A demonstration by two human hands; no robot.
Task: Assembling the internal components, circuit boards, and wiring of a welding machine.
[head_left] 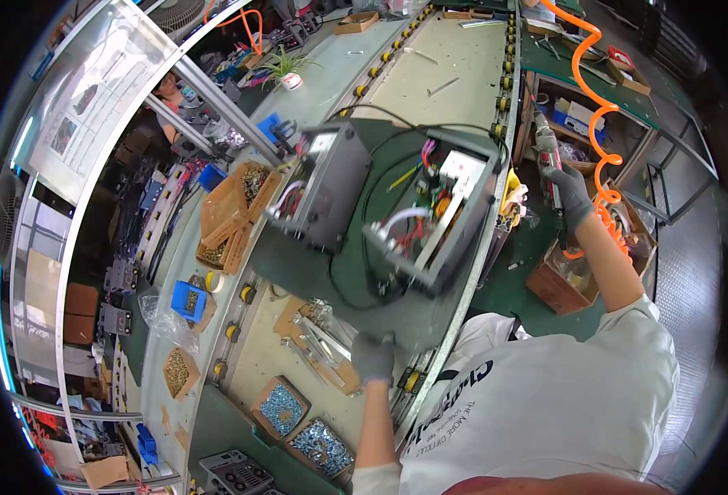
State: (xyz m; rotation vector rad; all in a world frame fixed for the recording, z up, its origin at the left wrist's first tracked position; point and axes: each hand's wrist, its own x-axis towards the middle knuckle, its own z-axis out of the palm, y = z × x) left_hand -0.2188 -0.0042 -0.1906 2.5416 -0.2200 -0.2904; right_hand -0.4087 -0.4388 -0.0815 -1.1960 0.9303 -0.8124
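My right hand (569, 195), in a grey glove, is wrapped round a slim powered screwdriver (549, 153) held out to the right, beyond the bench edge. My left hand (373, 357), also gloved, is curled at the near edge of a dark green board (298, 276); whatever its fingers hold is hidden. Beside that hand, thin metal strips (324, 340) lie on a piece of cardboard. On the board stand two grey metal housings: an open one (455, 239) showing wires and a circuit board, and another (341, 186) to its left. Black cable (370, 239) loops between them.
Trays of silvery screws (281, 407) and small metal parts (321, 446) sit nearest me. Cardboard boxes (225, 216) and a blue bin (189, 300) line the left side. An orange coiled hose (583, 70) hangs at right. Roller rails (506, 78) border the line.
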